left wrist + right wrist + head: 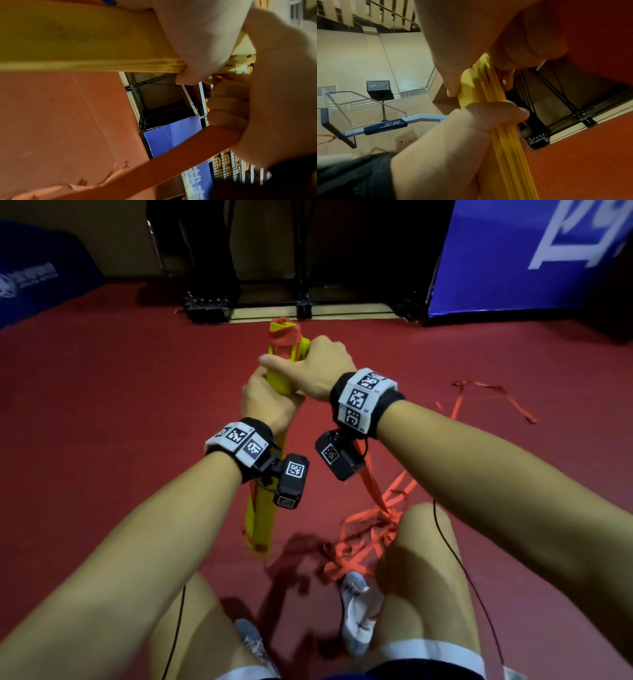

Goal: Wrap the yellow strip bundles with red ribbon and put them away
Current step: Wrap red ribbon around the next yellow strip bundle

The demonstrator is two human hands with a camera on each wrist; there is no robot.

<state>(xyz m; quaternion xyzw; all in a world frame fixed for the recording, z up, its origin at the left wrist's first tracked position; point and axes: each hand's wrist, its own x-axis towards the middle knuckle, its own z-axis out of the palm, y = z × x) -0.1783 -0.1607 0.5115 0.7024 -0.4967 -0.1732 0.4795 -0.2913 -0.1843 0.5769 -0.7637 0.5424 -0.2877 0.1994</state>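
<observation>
I hold a yellow strip bundle (pixel 262 515) tilted up off the red floor, its low end near my left knee. My left hand (pixel 263 402) grips its middle. My right hand (pixel 308 364) curls round the upper end, where red ribbon (pixel 284 333) is wound over the tip. From under that hand the ribbon runs down to a loose tangle (pixel 368 529) on the floor. The left wrist view shows the bundle (pixel 77 40) and a taut ribbon band (pixel 171 159) leaving my right hand. In the right wrist view both hands clasp the stacked strips (pixel 506 142).
I sit on a red floor (pixel 102 405) with my bare knees and a white shoe (pixel 359 611) below the hands. A black metal frame (pixel 301 306) stands ahead, a blue banner (pixel 513 258) at the right. More ribbon (pixel 493 395) lies on the right.
</observation>
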